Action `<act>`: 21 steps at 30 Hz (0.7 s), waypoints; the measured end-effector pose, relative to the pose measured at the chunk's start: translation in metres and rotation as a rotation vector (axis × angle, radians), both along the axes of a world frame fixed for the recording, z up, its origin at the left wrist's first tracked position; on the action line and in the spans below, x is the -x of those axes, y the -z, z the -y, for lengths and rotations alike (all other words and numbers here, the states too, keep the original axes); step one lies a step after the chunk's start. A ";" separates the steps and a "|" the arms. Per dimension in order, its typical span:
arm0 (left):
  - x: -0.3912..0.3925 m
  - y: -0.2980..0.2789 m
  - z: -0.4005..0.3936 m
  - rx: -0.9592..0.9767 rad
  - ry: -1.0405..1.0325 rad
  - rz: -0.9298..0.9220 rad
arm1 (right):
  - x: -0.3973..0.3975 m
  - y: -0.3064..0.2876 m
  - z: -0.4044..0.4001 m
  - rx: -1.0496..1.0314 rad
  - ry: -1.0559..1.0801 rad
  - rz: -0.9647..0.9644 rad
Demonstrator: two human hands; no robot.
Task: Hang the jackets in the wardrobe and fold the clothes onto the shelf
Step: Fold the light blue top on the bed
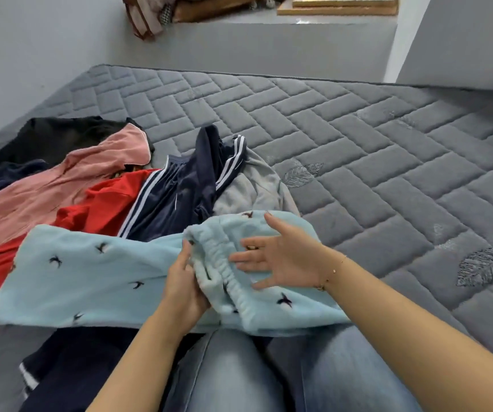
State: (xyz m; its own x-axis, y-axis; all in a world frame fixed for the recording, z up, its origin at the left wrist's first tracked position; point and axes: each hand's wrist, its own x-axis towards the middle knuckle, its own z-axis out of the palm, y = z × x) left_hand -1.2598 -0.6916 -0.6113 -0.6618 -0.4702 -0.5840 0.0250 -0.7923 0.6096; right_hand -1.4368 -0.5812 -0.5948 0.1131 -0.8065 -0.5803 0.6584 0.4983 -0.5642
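Note:
Light blue fleece trousers (90, 278) with small dark bird marks lie across my lap and the mattress (358, 144). My left hand (184, 283) grips the fabric beside the gathered elastic waistband (224, 263). Just right of the waistband, my right hand (280, 260) hovers with its fingers spread straight. Behind the trousers lies a heap of clothes: a navy garment with white stripes (179, 188), a red one (96, 203), a pink one (61, 185), a grey one (254, 185) and a black one (69, 135).
The grey quilted mattress stretches bare to the right and far side. Another navy garment (69, 361) lies at my left knee. A grey ledge (269, 46) behind the bed carries a bag (150, 13) and flat boards (343, 4). Walls close the left and right.

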 end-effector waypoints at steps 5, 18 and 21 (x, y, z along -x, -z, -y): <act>-0.017 0.009 0.007 0.338 0.151 0.393 | -0.022 0.018 -0.002 -0.012 0.166 -0.153; 0.028 0.020 -0.044 0.982 0.044 0.394 | -0.024 0.039 -0.056 -0.051 0.375 -0.993; 0.025 -0.011 -0.017 0.879 0.095 0.299 | -0.025 0.032 -0.054 0.054 0.447 -1.140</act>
